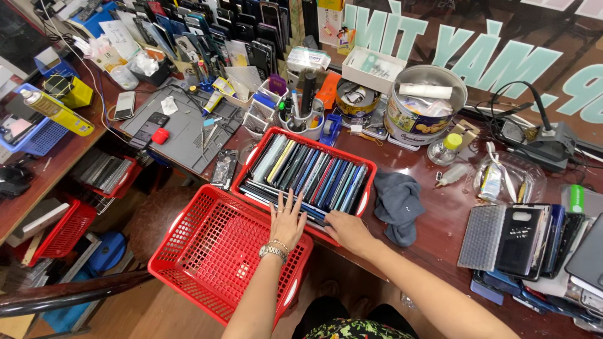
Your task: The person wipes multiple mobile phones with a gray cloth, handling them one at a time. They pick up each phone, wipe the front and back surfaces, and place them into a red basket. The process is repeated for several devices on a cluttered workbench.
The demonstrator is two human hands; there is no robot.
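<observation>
At frame centre, the left hand (287, 221) lies flat with fingers spread and the right hand (347, 231) curls on the near edge of the phone-filled red basket (367, 164), overhanging the empty red basket (188, 251); the right fingertips are hidden.

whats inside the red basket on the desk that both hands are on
The red basket holds phones standing on edge in a packed row. The left hand and right hand cover its near edge; the bottom is hidden.
</observation>
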